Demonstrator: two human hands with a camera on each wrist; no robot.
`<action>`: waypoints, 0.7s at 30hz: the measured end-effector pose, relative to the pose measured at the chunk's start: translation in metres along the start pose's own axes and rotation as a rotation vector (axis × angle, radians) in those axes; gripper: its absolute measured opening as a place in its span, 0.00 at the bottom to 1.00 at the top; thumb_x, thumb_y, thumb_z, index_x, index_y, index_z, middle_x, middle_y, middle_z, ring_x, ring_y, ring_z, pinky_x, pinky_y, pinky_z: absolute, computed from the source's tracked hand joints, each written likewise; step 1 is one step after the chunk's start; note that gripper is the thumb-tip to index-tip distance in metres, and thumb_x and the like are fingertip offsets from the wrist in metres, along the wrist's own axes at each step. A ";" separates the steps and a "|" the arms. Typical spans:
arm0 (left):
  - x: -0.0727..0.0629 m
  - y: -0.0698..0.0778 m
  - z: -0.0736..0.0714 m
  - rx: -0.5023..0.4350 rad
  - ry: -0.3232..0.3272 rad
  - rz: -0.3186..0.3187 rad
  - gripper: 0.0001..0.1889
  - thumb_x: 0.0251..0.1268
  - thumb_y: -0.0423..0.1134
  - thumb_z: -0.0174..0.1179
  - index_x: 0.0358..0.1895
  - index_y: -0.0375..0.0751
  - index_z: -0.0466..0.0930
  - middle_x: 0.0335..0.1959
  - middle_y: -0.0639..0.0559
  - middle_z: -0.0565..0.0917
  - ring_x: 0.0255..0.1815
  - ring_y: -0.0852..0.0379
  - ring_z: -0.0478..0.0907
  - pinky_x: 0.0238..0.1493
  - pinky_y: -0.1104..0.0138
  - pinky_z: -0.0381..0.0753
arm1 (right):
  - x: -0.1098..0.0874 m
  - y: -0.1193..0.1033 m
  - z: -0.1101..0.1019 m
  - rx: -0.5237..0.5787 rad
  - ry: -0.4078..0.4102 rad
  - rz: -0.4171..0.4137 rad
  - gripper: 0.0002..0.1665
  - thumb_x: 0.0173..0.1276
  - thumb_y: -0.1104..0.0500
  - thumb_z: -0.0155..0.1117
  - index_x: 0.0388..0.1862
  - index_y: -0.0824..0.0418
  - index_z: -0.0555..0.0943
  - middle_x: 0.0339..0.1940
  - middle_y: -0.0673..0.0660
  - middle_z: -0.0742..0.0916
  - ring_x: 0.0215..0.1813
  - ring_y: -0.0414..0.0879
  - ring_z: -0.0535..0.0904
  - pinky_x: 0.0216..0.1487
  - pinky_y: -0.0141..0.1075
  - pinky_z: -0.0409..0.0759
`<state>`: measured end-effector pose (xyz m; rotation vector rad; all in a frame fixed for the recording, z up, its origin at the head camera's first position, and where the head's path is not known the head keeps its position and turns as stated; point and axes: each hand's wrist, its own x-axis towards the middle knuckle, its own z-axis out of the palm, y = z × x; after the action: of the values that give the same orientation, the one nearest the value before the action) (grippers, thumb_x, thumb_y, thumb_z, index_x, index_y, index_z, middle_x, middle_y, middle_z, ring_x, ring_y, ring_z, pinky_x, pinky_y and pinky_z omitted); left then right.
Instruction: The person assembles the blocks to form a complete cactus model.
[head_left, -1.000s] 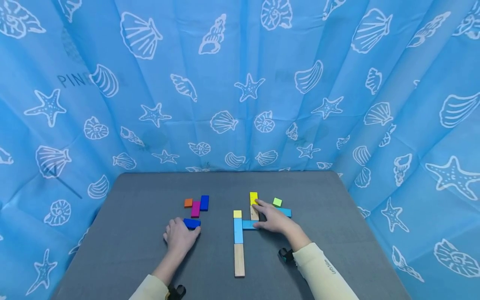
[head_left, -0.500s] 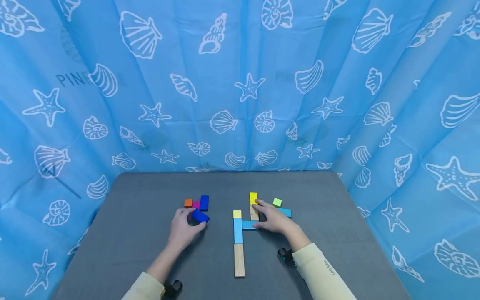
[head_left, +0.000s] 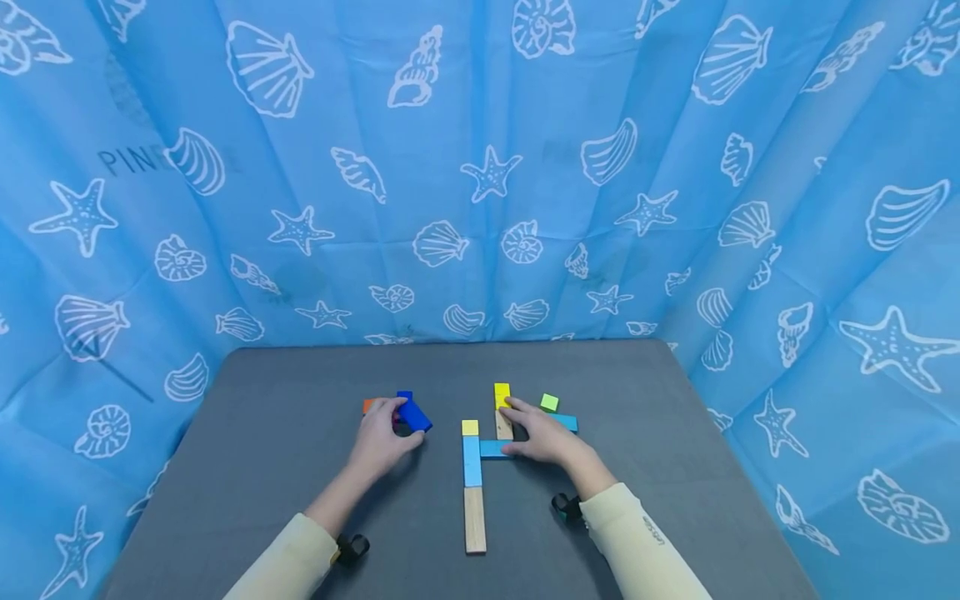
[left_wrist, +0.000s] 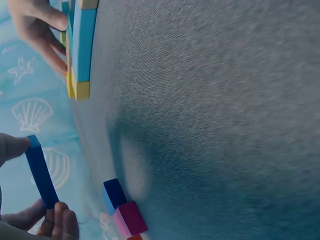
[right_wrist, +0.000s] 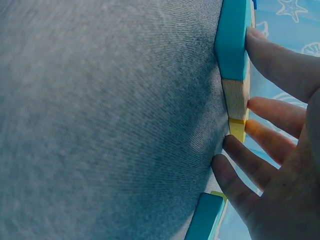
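My left hand [head_left: 381, 437] pinches a dark blue wooden block [head_left: 416, 415] between thumb and fingertips. In the left wrist view that block [left_wrist: 41, 172] is raised off the table. My right hand [head_left: 547, 437] rests on the joined blocks, fingers spread and relaxed. Its thumb touches a blue block [right_wrist: 232, 40]; fingers lie on the plain wood block [right_wrist: 236, 100] and the yellow block [right_wrist: 236, 129]. To their left runs a column: a pale yellow block [head_left: 470, 427], a light blue block [head_left: 472, 461] and a long plain wood block [head_left: 475, 520].
Behind my left hand lie an orange block [head_left: 367, 406], a second dark blue block [left_wrist: 115, 194] and a magenta block [left_wrist: 130, 219]. A green block [head_left: 550, 403] and a teal block [head_left: 564, 422] sit beyond my right hand. A shell-patterned curtain [head_left: 442, 167] borders the grey table [head_left: 300, 375].
My left hand has picked up the dark blue block and carried it right and slightly away, turning it. My right hand stays on the same blocks. The head view has shifted slightly.
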<state>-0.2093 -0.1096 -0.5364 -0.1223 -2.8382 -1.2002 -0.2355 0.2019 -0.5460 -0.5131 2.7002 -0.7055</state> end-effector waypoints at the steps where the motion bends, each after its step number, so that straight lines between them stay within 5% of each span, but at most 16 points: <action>1: 0.002 0.001 0.001 -0.003 -0.006 0.007 0.35 0.57 0.45 0.73 0.68 0.36 0.74 0.62 0.38 0.75 0.57 0.42 0.76 0.59 0.46 0.79 | 0.000 0.000 0.000 0.001 0.000 0.002 0.43 0.67 0.46 0.72 0.78 0.54 0.67 0.83 0.57 0.61 0.81 0.59 0.58 0.74 0.57 0.64; 15: 0.032 0.018 0.012 0.075 -0.195 0.142 0.32 0.59 0.47 0.73 0.67 0.47 0.76 0.65 0.46 0.75 0.63 0.45 0.73 0.60 0.48 0.79 | 0.000 -0.002 -0.001 -0.007 -0.009 0.010 0.43 0.67 0.46 0.71 0.78 0.53 0.67 0.83 0.56 0.61 0.81 0.59 0.58 0.74 0.56 0.64; 21: 0.049 0.023 0.015 0.065 -0.255 0.137 0.31 0.60 0.48 0.72 0.67 0.49 0.75 0.65 0.47 0.74 0.64 0.46 0.72 0.60 0.49 0.79 | 0.001 -0.002 -0.002 -0.013 0.000 0.011 0.43 0.67 0.46 0.72 0.77 0.53 0.68 0.83 0.56 0.62 0.81 0.59 0.59 0.74 0.56 0.64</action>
<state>-0.2558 -0.0806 -0.5260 -0.4911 -3.0184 -1.1375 -0.2362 0.2005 -0.5438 -0.5004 2.7072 -0.6855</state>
